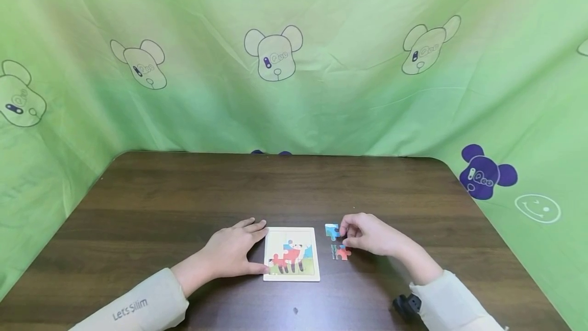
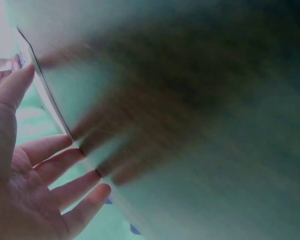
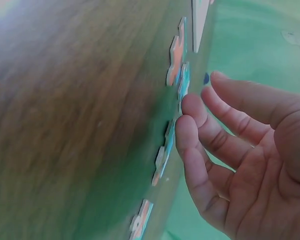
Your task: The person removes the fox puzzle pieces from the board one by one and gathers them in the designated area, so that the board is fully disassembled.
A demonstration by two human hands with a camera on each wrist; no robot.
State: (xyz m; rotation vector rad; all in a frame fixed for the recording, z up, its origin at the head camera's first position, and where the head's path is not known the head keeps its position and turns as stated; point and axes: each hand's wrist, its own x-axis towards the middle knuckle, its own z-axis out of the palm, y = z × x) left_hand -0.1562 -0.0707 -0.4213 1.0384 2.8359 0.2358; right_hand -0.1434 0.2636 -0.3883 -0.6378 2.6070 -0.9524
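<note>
A square jigsaw puzzle board with a pale frame lies on the table, its picture of a red animal partly filled in. My left hand rests along its left edge, thumb at the lower corner and fingers spread near the upper one. To the board's right is a blue puzzle piece, with a red puzzle piece just below. My right hand is over these pieces, fingers loosely bent. In the right wrist view its thumb stands apart from the fingertips with nothing between. That view shows further pieces that the hand hides from the head view.
The dark wooden table extends behind and to both sides of the board. A black object is beside the right sleeve. Green printed cloth hangs around the table's back and sides.
</note>
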